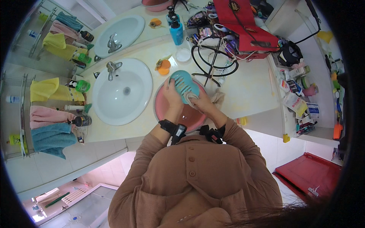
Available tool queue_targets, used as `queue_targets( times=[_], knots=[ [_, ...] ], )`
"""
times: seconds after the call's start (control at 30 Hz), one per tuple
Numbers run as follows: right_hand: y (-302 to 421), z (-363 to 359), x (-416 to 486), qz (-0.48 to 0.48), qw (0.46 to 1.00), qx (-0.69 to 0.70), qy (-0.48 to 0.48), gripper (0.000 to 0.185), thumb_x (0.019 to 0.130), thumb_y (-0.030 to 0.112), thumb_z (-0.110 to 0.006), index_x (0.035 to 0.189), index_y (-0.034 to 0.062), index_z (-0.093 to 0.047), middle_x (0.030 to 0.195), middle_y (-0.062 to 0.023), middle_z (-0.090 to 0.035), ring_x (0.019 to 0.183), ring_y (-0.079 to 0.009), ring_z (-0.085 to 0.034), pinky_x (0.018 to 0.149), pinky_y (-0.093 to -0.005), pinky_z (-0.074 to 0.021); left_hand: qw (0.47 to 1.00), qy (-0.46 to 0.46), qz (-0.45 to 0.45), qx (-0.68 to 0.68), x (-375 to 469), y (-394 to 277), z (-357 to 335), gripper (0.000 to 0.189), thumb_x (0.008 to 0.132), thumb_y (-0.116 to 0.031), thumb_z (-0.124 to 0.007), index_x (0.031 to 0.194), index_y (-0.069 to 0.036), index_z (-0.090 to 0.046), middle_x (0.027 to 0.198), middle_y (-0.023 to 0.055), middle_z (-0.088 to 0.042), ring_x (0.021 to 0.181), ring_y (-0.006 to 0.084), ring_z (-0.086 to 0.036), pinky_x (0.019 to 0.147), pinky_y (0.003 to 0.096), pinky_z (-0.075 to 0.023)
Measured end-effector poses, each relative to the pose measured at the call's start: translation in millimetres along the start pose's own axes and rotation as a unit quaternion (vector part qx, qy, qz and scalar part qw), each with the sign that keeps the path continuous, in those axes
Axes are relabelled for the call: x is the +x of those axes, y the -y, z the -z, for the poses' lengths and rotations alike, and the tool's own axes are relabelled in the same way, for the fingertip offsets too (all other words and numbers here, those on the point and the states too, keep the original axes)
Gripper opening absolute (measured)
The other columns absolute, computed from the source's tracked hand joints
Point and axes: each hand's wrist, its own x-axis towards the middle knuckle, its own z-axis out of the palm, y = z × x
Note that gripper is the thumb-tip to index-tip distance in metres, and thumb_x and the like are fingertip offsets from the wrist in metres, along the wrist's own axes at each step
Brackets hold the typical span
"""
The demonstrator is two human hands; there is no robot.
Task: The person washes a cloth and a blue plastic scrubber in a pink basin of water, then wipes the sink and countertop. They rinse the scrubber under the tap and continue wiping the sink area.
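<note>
A teal slotted soap dish is tilted above a pink basin with water in it. My left hand grips the dish by its left edge. In my right hand is a light beige cloth, bunched against the lower part of the dish. More beige fabric lies on the counter just right of the basin; whether it is the same cloth I cannot tell. My right fingers are partly hidden by the cloth and the dish.
Left of the basin is a white oval sink with a metal faucet. A black wire rack, a blue pump bottle, a round white container and an orange item stand behind. Cluttered shelves line the right.
</note>
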Motion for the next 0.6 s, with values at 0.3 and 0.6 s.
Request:
queue_targets(
  times=[0.3,0.6],
  knots=[
    [11,37,10,0.059,0.916,-0.397,-0.009,0.049,0.088,0.028,-0.061,0.129,0.0025,-0.051,0.098,-0.0295,-0.065,0.093,-0.0446,-0.063,0.081,-0.0498,-0.0501,0.939,0.235,0.061,0.242,34,-6,63,0.031,0.09,-0.017,-0.061,0.116,-0.001,-0.063,0.106,0.0084,-0.066,0.096,0.0164,-0.06,0.086,0.0296,-0.0458],
    [12,6,-4,0.037,0.958,-0.262,-0.106,0.048,0.083,0.027,-0.064,0.124,0.0034,-0.054,0.106,-0.0268,-0.065,0.098,-0.0429,-0.064,0.084,-0.0477,-0.0514,0.943,0.191,-0.01,0.273,25,-10,59,0.031,0.096,-0.019,-0.057,0.118,0.001,-0.063,0.103,0.0056,-0.066,0.097,0.0161,-0.059,0.093,0.0285,-0.044]
  ],
)
